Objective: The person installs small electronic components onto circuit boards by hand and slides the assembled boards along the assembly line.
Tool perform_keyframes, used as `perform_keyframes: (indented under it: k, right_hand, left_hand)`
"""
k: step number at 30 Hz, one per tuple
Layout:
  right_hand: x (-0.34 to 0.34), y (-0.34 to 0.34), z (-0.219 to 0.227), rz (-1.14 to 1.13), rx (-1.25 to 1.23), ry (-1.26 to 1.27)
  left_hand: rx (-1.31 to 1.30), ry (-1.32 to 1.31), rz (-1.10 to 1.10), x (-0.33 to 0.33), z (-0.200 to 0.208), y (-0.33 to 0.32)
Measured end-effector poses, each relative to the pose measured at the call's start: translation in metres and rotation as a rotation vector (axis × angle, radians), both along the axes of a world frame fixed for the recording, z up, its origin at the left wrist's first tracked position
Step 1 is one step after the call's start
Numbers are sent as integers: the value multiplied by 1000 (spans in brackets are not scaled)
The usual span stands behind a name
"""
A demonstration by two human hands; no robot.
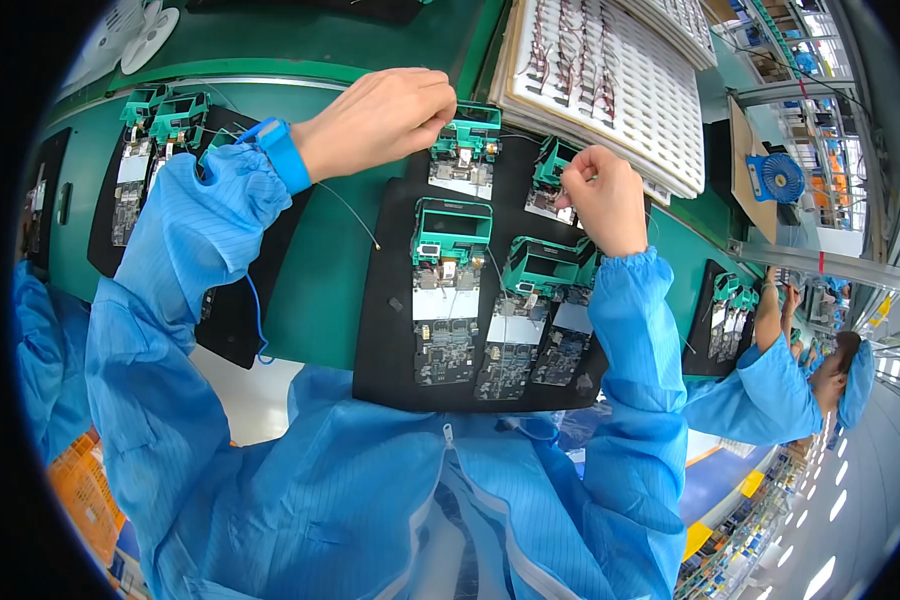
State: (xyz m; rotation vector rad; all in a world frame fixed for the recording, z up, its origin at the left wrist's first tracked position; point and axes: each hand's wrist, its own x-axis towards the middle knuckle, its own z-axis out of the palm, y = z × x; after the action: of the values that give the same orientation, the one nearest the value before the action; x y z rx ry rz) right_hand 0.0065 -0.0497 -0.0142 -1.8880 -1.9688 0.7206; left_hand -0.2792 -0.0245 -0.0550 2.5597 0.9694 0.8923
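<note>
Blue pinstriped smock lies nearest; left hand and right hand are pinched closed, contents unclear, beside green-plastic-framed circuit-board assemblies; frames look fitted, thin grey cable below left hand apparently unconnected.

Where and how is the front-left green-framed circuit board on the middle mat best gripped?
Probably by the outer side walls of its green frame, thumb opposite finger, coming from above and the left: those walls run about parallel, mostly bare black mat lies leftward, and another green frame sits close rightward. The component-covered circuit board looks a poorer hold.
</note>
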Motion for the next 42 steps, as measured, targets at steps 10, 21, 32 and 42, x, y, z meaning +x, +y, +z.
perform_keyframes:
  k: [10,21,32,42]
  right_hand:
    - [7,-12,6,-61,96,-117]
    - [21,-66,82,-82,406,115]
    - [64,-151,24,-188,437,80]
    - [50,-135,18,-216,389,-19]
  left_hand:
    - [-112,-73,97,-1,-4,-1]
    - [-25,-76,-46,15,56,-66]
    - [182,125,-151,27,49,-112]
    - [266,204,-225,25,57,-110]
